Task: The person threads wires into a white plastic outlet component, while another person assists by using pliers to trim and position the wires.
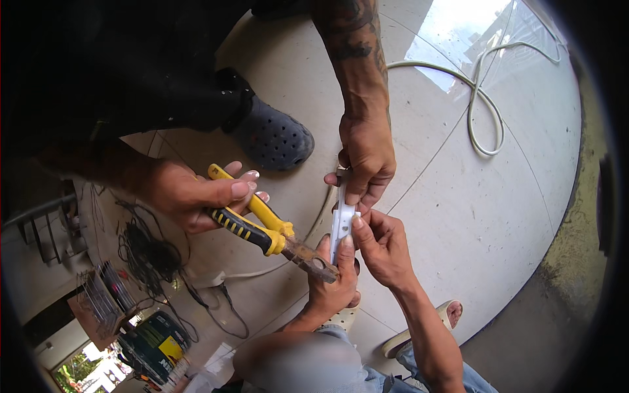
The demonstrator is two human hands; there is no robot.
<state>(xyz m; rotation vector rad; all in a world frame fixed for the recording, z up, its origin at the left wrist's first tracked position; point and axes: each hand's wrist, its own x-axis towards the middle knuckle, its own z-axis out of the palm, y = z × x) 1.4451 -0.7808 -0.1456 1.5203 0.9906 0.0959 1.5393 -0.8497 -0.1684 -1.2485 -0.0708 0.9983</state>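
From the upper edge comes my left hand (368, 147), its fingers pinching the top end of a small white plastic piece (341, 224) with holes. A thin ridged metal part (341, 177) shows at that end. At the left, my right hand (173, 193) holds combination pliers (262, 236) with yellow-and-black handles. The handles are spread and the worn, rusty jaws (314, 263) lie near the piece's lower end; whether they touch it I cannot tell. Another person's two hands (334, 288) grip the piece from below, with thumbs against it.
A dark clog (274, 136) stands on pale floor tiles (432, 196). A white cable (486, 98) loops at upper right. Black cords (147, 252), a tool rack (105, 298) and a dark green case (154, 347) are at lower left. The other person's jeans and sandal (396, 342) are below.
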